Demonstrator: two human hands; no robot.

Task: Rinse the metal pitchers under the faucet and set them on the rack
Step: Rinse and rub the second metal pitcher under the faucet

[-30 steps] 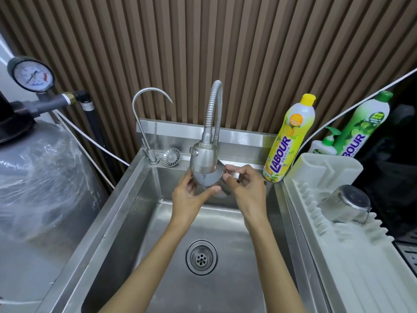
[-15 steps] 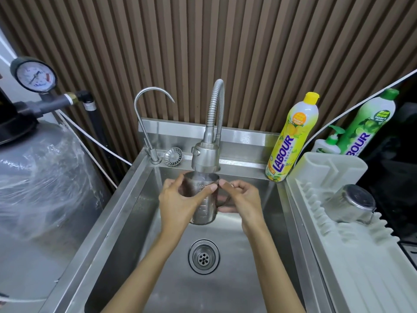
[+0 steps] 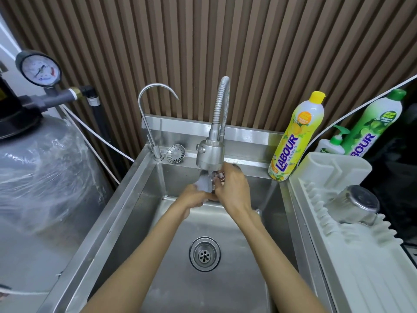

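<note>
Left hand (image 3: 194, 198) and right hand (image 3: 233, 188) both grip the pitcher (image 3: 205, 185) just under the faucet head (image 3: 210, 154); rotate so spray reaches inside, drain fully before rack (image 3: 361, 267).

1. Bright, even light; only faint, soft shadows lie in the sink (image 3: 126, 199).
2. Glare streaks the sink's steel walls and the plastic-wrapped tank (image 3: 45, 177).
3. Motion blur smears the pitcher (image 3: 206, 185), the left hand (image 3: 194, 197) and running water.
4. Wide-angle distortion bows the wall slats (image 3: 248, 53) and rack (image 3: 361, 267) near the edges.
5. The far right edge is dark.
</note>
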